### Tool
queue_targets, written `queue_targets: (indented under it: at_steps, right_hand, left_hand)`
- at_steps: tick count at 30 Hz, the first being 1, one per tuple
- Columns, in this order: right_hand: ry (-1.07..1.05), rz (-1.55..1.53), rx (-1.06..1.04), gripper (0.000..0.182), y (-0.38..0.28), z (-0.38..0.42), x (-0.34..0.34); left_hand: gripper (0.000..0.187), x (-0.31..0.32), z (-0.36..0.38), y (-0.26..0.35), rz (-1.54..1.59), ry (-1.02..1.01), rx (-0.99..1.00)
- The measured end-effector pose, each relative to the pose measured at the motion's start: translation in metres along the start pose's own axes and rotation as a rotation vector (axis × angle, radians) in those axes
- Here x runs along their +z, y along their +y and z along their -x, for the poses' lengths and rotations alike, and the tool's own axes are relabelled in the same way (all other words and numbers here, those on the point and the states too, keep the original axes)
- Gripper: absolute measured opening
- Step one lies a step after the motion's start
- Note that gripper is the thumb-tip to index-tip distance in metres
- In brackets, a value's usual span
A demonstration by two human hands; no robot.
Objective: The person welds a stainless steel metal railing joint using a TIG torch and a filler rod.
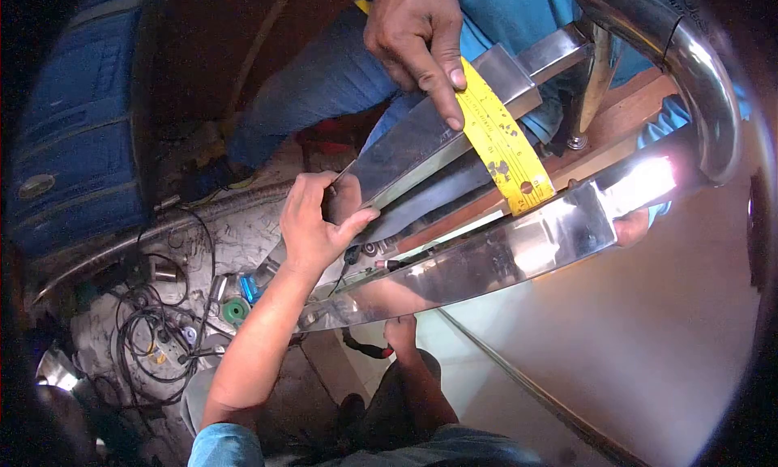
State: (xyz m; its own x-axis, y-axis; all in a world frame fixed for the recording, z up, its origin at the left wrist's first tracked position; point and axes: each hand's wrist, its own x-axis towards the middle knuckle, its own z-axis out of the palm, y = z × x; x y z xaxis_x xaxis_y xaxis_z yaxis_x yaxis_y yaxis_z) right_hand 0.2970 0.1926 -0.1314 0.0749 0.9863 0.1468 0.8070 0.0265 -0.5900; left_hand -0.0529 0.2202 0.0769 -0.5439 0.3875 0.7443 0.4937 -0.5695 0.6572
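My left hand (pixel 312 228) is closed on the lower end of the upper polished metal bar (pixel 413 151), thumb on the near side and fingers curled over the far edge. Below it runs a second, longer shiny metal bar (pixel 454 280), slanting up to the right. My right hand (pixel 401 333) is under this bar's near edge; the bar hides its fingers. Beside that hand is a black cable with a red end (pixel 373 349). A co-worker's hand (pixel 421 49) holds a yellow ruler (pixel 498 139) across from the upper bar to the lower one.
A curved metal tube (pixel 705 86) stands at the right, near the bars' ends. Another hand (pixel 632 226) supports the lower bar there. Tangled black cables (pixel 150 337) and a green disc (pixel 235 310) lie at left. A blue case (pixel 73 126) stands upper left.
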Motion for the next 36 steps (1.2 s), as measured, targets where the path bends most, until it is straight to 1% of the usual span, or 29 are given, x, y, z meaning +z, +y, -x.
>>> queue_targets:
  at_steps: [2, 4, 5, 7, 9, 14, 16, 18, 21, 24, 26, 29, 33, 36]
  right_hand:
    - [0.008, 0.003, 0.007, 0.025, 0.008, 0.0, 0.003]
    - [0.051, 0.068, -0.106, 0.025, 0.005, 0.0, 0.002]
    - [0.088, 0.133, -0.224, 0.025, 0.003, 0.0, 0.001]
    - [0.081, 0.154, -0.238, 0.027, -0.022, 0.004, -0.009]
    - [-0.007, 0.07, -0.03, 0.03, -0.046, 0.009, -0.018]
    - [0.006, -0.094, 0.101, 0.035, -0.032, 0.003, -0.01]
    - [0.015, -0.107, 0.077, 0.035, -0.038, 0.008, -0.014]
    - [0.039, -0.084, -0.025, 0.036, -0.046, 0.011, -0.018]
    - [0.04, -0.101, 0.006, 0.036, -0.064, 0.019, -0.027]
    - [0.157, -0.094, -0.147, 0.032, -0.053, 0.018, -0.024]
    - [0.143, -0.132, -0.112, 0.031, -0.032, 0.013, -0.019]
    - [0.132, -0.12, -0.083, 0.03, -0.022, 0.015, -0.019]
    - [0.112, -0.131, -0.041, 0.029, -0.045, 0.019, -0.027]
    - [0.142, -0.101, -0.124, 0.03, -0.034, 0.014, -0.021]
  left_hand:
    - [0.064, 0.0, -0.001, -0.001, -0.01, 0.008, 0.008]
    - [0.064, 0.001, 0.0, -0.001, -0.015, 0.011, 0.013]
    - [0.063, 0.0, 0.0, 0.0, -0.02, 0.01, 0.01]
    - [0.063, -0.001, 0.0, 0.002, -0.031, 0.008, 0.005]
    - [0.063, -0.001, -0.001, 0.002, -0.03, 0.018, 0.011]
    - [0.064, 0.003, -0.003, -0.003, -0.007, 0.049, 0.032]
    - [0.064, 0.004, -0.002, -0.006, 0.012, 0.052, 0.03]
    - [0.063, 0.004, 0.0, -0.005, -0.014, 0.06, 0.029]
    - [0.063, 0.002, 0.001, -0.007, -0.066, 0.053, 0.039]
    - [0.062, -0.001, -0.001, -0.004, -0.076, 0.031, 0.025]
    - [0.059, -0.002, 0.001, -0.001, -0.06, 0.013, 0.004]
    - [0.06, -0.004, 0.0, 0.002, -0.08, 0.014, -0.01]
    - [0.061, -0.005, 0.0, 0.003, -0.085, -0.001, -0.021]
    - [0.061, -0.004, 0.001, 0.001, -0.101, 0.016, 0.008]
